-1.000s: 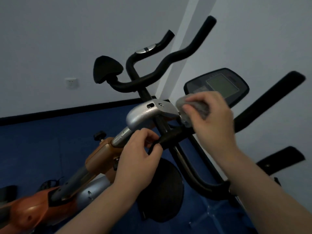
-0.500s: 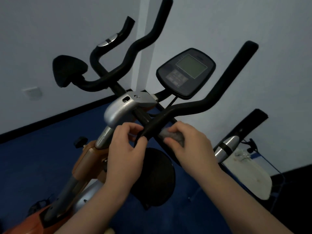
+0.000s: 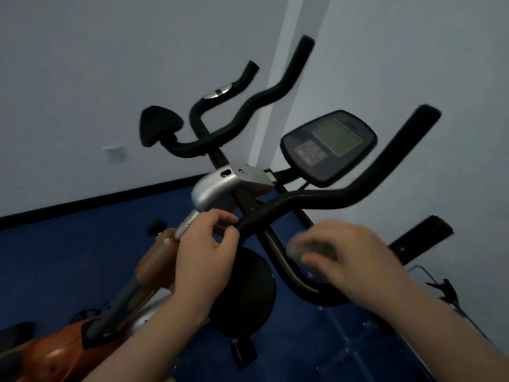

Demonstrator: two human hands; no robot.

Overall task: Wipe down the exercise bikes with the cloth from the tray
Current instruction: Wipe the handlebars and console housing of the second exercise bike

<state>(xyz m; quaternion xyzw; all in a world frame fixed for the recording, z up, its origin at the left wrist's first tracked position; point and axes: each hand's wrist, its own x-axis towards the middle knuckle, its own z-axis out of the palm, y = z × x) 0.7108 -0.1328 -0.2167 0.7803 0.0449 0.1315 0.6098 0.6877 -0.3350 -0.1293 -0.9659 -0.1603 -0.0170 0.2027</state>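
An orange exercise bike [image 3: 157, 260] with black handlebars [image 3: 325, 201] and a dark console [image 3: 329, 144] fills the middle of the head view. My left hand [image 3: 205, 257] pinches the near end of the right-hand handlebar just below the silver stem clamp [image 3: 220, 186]. My right hand [image 3: 347, 260] holds a crumpled grey cloth [image 3: 311, 249], blurred by motion, against the lower curved bar [image 3: 286, 266] beside the black round pad [image 3: 245, 293].
White walls meet in a corner behind the bike, with a socket [image 3: 114, 153] on the left wall. The floor [image 3: 55, 266] is blue. Another black bar [image 3: 421, 238] and a cable [image 3: 443, 288] sit at the right.
My right hand has carried the cloth from beside the console down along the handlebar to the lower curved bar. My left hand has kept its grip. The camera view has shifted.
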